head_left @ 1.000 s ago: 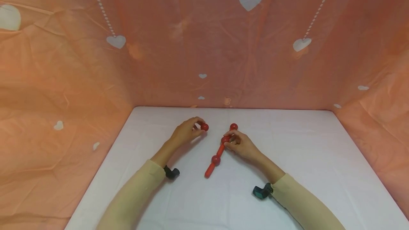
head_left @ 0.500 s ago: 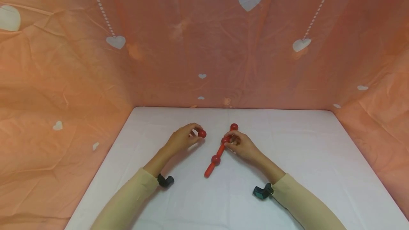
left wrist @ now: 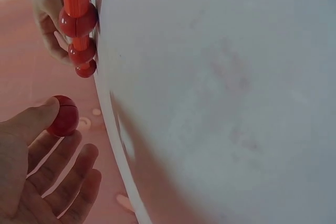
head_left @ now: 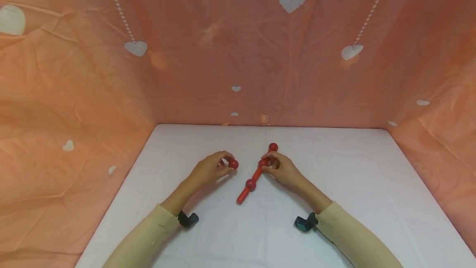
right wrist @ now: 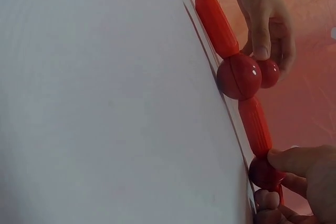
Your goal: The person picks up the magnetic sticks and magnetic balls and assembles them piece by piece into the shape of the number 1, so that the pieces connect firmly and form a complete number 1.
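A chain of red balls joined by orange-red rods (head_left: 257, 173) slants across the middle of the white table. My right hand (head_left: 284, 170) pinches one of its balls (right wrist: 264, 172) between thumb and fingers. Beyond that grip, another ball (head_left: 273, 147) caps the chain's far end; the near end is a bare rod (head_left: 243, 196). To the left, my left hand (head_left: 208, 168) holds a loose red ball (left wrist: 64, 116) between thumb and fingertips, apart from the chain. A thin seam line runs round this ball. The small stretch of chain under my right fingers is hidden.
The white table (head_left: 353, 177) is backed by an orange cloth (head_left: 208, 73) with pale hearts, which also hangs at both sides. A dark wrist camera (head_left: 188, 220) sits on the left wrist, and another wrist camera (head_left: 305, 222) on the right.
My left hand has drawn back toward me and slightly left with the loose ball. The right hand stays put on the chain, whose near end has shifted very slightly.
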`<act>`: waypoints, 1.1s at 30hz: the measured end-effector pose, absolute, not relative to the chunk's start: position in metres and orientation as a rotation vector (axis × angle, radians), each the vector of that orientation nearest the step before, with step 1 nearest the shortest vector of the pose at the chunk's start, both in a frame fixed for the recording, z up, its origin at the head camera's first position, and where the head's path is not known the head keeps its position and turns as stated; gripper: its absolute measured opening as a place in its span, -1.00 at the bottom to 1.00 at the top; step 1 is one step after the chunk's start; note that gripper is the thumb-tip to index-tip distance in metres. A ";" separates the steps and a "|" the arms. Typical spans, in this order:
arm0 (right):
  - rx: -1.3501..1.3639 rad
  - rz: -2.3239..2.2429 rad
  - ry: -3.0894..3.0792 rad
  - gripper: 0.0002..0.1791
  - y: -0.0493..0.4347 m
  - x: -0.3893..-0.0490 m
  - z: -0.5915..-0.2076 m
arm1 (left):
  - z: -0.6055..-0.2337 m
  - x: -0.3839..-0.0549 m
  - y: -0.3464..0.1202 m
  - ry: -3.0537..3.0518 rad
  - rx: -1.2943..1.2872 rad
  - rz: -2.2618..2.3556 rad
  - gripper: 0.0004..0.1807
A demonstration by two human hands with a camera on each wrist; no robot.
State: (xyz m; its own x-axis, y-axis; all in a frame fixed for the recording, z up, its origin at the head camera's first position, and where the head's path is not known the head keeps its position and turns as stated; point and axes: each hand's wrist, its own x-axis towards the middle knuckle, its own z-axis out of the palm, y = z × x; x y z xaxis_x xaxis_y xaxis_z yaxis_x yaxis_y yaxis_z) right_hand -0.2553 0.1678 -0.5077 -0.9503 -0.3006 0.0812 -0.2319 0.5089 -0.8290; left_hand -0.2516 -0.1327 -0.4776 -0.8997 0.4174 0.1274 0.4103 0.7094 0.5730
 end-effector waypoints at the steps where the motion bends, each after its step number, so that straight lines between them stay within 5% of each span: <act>1: -0.469 -1.439 2.670 -0.65 0.168 -0.255 -0.507 | -0.478 -0.251 -0.133 2.895 0.708 0.959 -0.67; 33: -0.489 -1.349 2.754 -0.64 0.168 -0.250 -0.500 | -0.478 -0.210 -0.158 2.812 0.676 0.838 -0.67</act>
State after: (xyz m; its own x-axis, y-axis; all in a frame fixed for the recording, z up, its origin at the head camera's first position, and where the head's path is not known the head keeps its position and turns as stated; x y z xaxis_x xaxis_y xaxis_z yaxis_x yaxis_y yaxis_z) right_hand -0.2499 0.1684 -0.5003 -0.9498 -0.2949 0.1043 -0.2632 0.5731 -0.7761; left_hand -0.2104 -0.1581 -0.4776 -0.8912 0.4537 0.0034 0.3815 0.7453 0.5468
